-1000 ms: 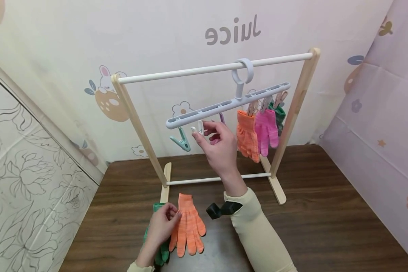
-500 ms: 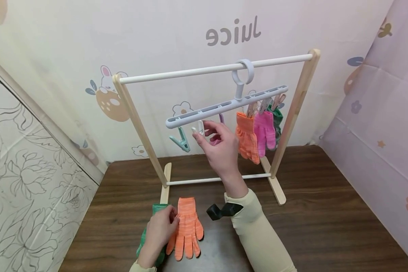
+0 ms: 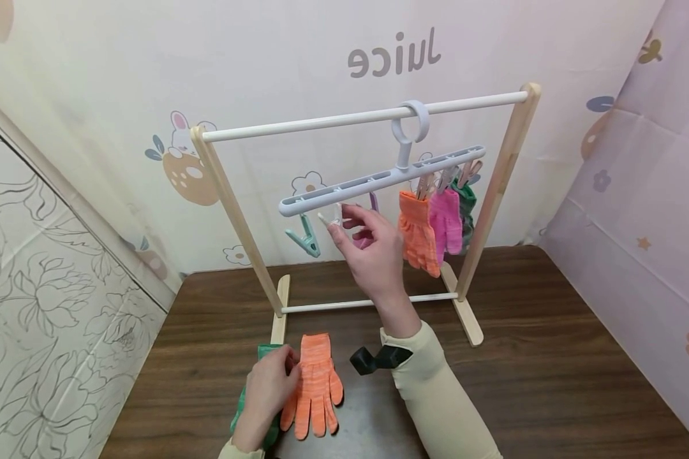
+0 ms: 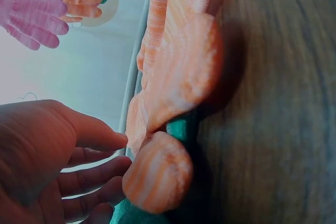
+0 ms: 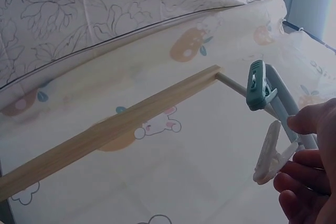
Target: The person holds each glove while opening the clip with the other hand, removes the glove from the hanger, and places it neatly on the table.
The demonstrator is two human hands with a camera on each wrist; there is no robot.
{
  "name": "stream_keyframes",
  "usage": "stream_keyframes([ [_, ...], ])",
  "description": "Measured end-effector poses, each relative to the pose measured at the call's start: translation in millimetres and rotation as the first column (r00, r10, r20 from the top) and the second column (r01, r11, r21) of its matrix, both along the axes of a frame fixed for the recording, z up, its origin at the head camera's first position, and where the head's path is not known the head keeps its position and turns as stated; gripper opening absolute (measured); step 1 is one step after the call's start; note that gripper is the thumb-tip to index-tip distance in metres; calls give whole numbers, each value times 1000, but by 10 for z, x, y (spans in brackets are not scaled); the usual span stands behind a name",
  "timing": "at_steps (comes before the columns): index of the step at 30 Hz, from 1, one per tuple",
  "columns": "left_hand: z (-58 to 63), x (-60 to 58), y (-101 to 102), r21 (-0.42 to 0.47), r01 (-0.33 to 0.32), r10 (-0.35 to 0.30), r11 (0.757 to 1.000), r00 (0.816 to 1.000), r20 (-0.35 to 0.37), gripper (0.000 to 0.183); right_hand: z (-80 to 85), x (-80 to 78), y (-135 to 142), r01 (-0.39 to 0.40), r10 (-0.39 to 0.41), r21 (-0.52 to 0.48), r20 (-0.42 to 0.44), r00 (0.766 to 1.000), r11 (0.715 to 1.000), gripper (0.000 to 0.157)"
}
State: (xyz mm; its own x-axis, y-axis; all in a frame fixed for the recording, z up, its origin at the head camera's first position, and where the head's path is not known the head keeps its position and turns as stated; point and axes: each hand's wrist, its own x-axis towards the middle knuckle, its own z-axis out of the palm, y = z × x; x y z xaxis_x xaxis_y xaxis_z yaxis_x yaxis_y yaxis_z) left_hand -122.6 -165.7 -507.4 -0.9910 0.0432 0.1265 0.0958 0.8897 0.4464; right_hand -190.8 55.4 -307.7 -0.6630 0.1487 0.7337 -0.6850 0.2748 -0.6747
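My right hand (image 3: 373,248) is raised under the grey hanger bar (image 3: 373,185). Its thumb and fingers pinch a white clothespin (image 5: 269,153), whose two legs spread apart in the right wrist view. A mint-green clothespin (image 3: 305,239) hangs beside it, toward the bar's left end. My left hand (image 3: 268,389) is low over the table, loosely curled, its fingertips right at the left edge of an orange glove (image 3: 314,382). That glove lies flat, cuff away from me. Partly under the left hand is a green glove (image 3: 271,350).
The hanger hooks on the white top rod (image 3: 321,122) of a wooden rack (image 3: 229,217). On its right half hang an orange glove (image 3: 418,229), a pink glove (image 3: 446,220) and a green glove (image 3: 466,204). A purple clothespin (image 3: 374,201) shows behind the right hand.
The orange glove on the table has shifted slightly toward me with the left hand. The right hand stays nearly in place, while the white clothespin has tilted and one leg now juts further left.
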Motion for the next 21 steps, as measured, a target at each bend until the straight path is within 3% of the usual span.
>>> stream_keyframes([
  [8, 33, -32, 13, -12, -13, 13, 1000, 1000, -23, 11, 4, 41, 46, 26, -26, 17, -17, 1000, 1000, 30],
  [17, 36, -56, 25, -4, -12, 12, 1000, 999, -36, 12, 17, 109, 109, 21, -22, -33, -30, 999, 999, 23],
  [21, 39, -62, 38, 2, -5, 5, 1000, 999, -32, 11, 22, 122, 157, 37, -42, -60, -74, 996, 997, 19],
])
